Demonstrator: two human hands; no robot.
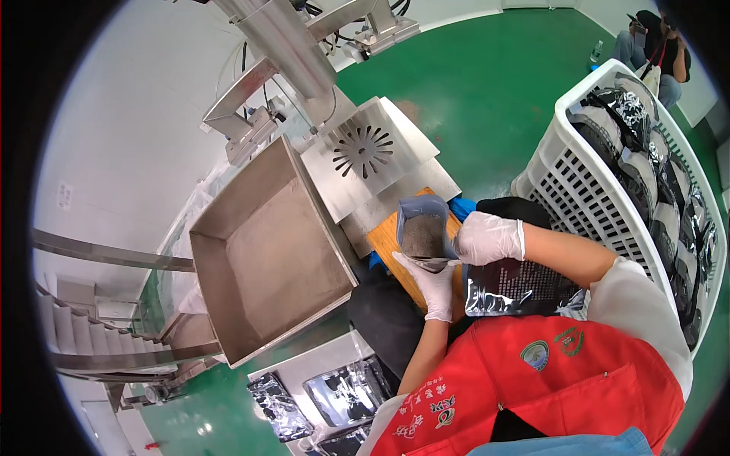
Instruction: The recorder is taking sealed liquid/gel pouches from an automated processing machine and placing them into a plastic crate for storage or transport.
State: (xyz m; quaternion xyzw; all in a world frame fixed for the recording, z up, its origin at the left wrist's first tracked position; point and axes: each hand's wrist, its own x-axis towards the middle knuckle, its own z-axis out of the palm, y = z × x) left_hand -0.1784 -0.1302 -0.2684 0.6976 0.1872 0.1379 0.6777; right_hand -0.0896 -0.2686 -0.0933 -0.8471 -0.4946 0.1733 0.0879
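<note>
My left hand point(432, 288), in a thin white glove, grips the near edge of a grey-blue open-topped container point(402, 219); whether this is a pouch or a scoop cannot be told. Grey-brown powder point(423, 235) lies inside it. At its right side my gloved right hand point(489, 239) is closed in a fist on the container; the fingertips are hidden. Beneath the container shows an orange-brown wooden board point(388, 239). A glossy black pouch point(485, 293) lies just below my right hand, partly behind the forearm.
A deep metal tray point(322, 225), dusted with powder, stands left of the board. Beyond is a metal machine with a slotted plate point(362, 151). On the right, a white plastic basket point(593, 194) holds several filled pouches. Flat pouches point(342, 393) lie at lower left. A person point(656, 62) sits far off.
</note>
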